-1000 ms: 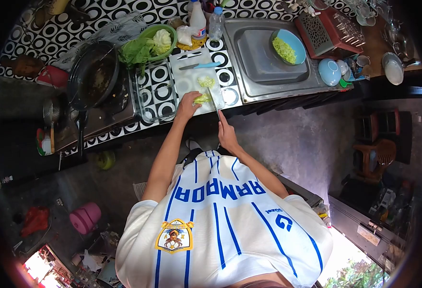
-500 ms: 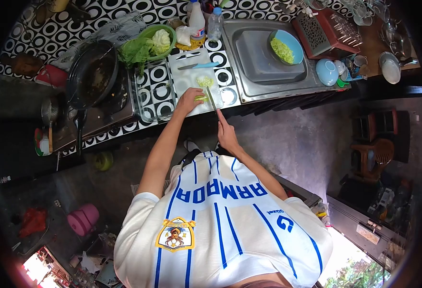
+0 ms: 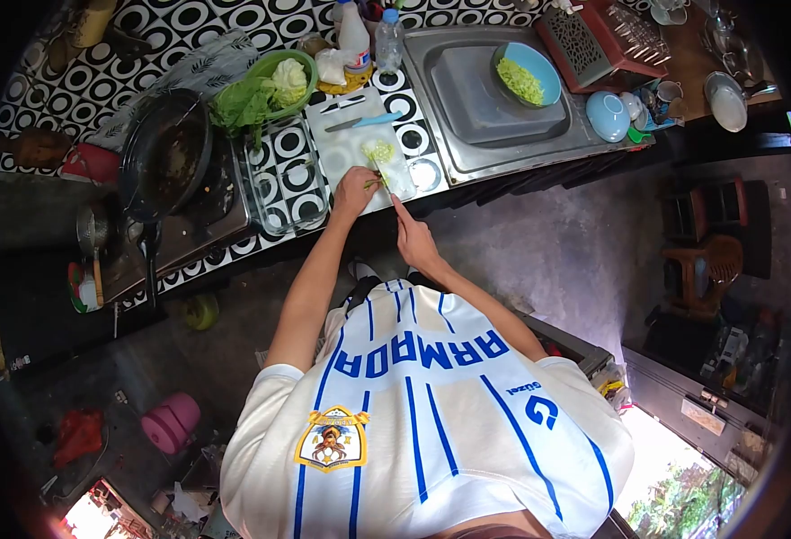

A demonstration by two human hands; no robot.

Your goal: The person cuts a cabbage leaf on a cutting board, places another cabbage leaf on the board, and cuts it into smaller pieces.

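My left hand (image 3: 356,190) is closed on a pale green vegetable piece (image 3: 372,183) at the near edge of a white cutting board (image 3: 337,148); the fingers hide most of the piece. My right hand (image 3: 415,241) grips a kitchen knife (image 3: 385,180) by its handle. The blade slants up and left over the board, close beside my left fingertips. Just beyond it lies a small heap of chopped pale green vegetable (image 3: 378,151). Farther up the board rests a second knife with a light blue handle (image 3: 379,119).
Left of the board are a glass dish (image 3: 289,218) and a wok (image 3: 166,157) on the stove. A green basin (image 3: 304,106) with leafy greens and bottles (image 3: 353,38) stand behind. On the right, a blue bowl (image 3: 548,83) of chopped vegetable sits at the sink (image 3: 436,99).
The knife has shifted left, closer to my left fingers, and its blade slants more. My left hand stays at the board's near edge. The whole view has shifted slightly.
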